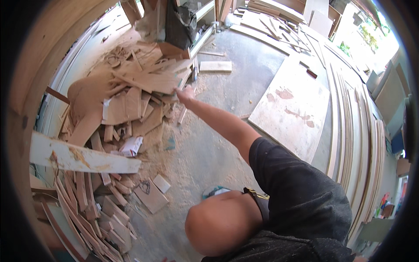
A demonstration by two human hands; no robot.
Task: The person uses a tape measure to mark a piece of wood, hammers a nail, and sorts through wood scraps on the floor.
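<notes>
My right hand [186,94] reaches out at the end of a straight arm with a dark sleeve. Its fingers are closed at the near corner of a flat brown board scrap [159,83]. That piece lies on top of a heap of wood offcuts [150,120] and sawdust. My left hand is out of view. My bent knee [214,225] shows low in the picture, close to the floor.
A white stained plank [83,155] juts in from the left above more offcuts [109,214]. A dusty panel [288,109] lies on the floor to the right, beside long stacked boards [358,148]. A short pale block [216,67] lies beyond my hand.
</notes>
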